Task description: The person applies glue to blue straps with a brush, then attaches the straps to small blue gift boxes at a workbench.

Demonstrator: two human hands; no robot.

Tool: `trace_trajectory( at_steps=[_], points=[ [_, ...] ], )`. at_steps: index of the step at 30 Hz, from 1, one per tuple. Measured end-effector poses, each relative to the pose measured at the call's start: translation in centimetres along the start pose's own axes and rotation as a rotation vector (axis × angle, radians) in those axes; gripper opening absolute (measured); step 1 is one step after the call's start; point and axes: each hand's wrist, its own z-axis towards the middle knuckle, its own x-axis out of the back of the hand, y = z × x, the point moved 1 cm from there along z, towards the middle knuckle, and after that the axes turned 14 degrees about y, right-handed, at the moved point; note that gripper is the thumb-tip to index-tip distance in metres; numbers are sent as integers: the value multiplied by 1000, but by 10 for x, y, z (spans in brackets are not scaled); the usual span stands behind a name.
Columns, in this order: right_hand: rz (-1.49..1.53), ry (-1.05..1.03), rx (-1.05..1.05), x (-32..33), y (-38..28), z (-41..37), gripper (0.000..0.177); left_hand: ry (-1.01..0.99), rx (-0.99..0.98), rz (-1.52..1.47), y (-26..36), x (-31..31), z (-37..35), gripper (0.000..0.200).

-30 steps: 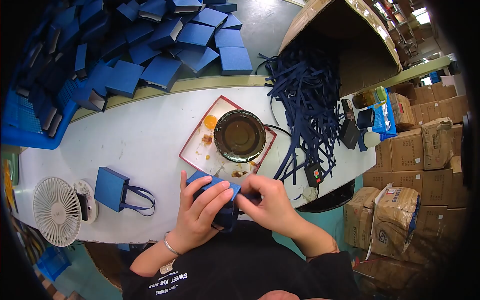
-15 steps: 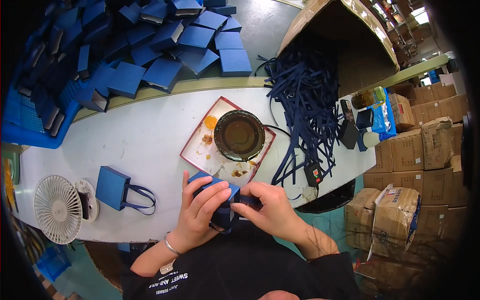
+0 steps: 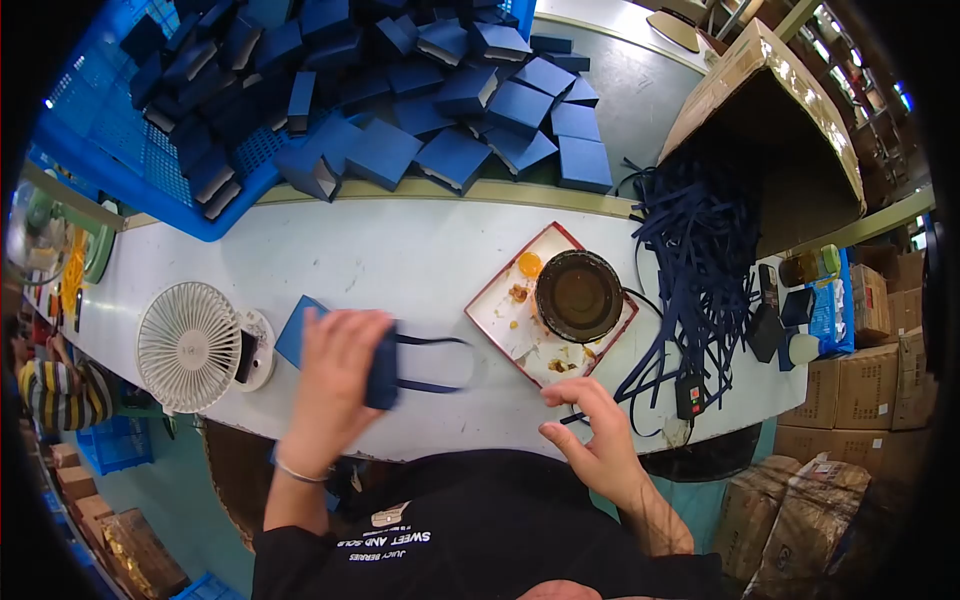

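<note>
Currently, the left hand (image 3: 345,370), slightly blurred, is wrapped over a dark-blue box (image 3: 383,380) at centre left, its thumb hidden; a ribbon loop (image 3: 437,388) extends rightward, apparently from that box. Just beside, partly covered, is a second blue box (image 3: 293,332), so a hasty move might knock them together or snag the loop. The right hand (image 3: 603,437), right of centre and low, is spread, thumb and forefinger apart. Above it, a pot of brown liquid (image 3: 578,337) on a stained tray (image 3: 495,320) could smear anything brushing past. On the bench (image 3: 390,235), a fan (image 3: 190,348) limits room leftward; tangled ribbons (image 3: 700,235) crowd the right, piled boxes (image 3: 455,160) the top.
</note>
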Motion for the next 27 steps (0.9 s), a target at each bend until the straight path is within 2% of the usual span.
trace_trajectory(
  at_steps=[3, 6, 9, 10, 12, 14, 16, 19, 22, 25, 27],
  points=[
    [22, -31, -32, 1, 5, -6, 24, -99, 97, 231, -44, 12, -9, 107],
    [22, -32, -44, 7, 6, -10, 20, -211, 157, 275, -53, 17, -7, 124],
    [-29, -10, -128, 18, 5, -12, 16, -125, 112, 66, -48, 20, 27, 135],
    [-28, 8, -126, 21, 7, -13, 15, -67, 120, 29, -50, 18, 44, 131],
    [-24, 47, -123, 26, 10, -16, 13, 142, 151, -4, -72, 4, 81, 128],
    [-12, 82, -126, 28, 14, -20, 11, 279, 142, 147, -123, -14, 118, 126],
    [-23, 110, -132, 35, 16, -25, 10, 178, 252, 454, -145, -20, 150, 120],
    [-49, 150, -144, 47, 21, -32, 9, 117, 71, 539, -185, -32, 166, 93],
    [-52, 210, -169, 58, 34, -37, 8, 160, 79, 416, -184, -27, 165, 58],
    [-114, 280, -175, 73, 48, -38, 7, 250, 73, 289, -138, -10, 144, 39],
    [-178, 358, -217, 91, 66, -36, 9, 320, 20, 93, -105, -8, 123, 36]
  ],
)
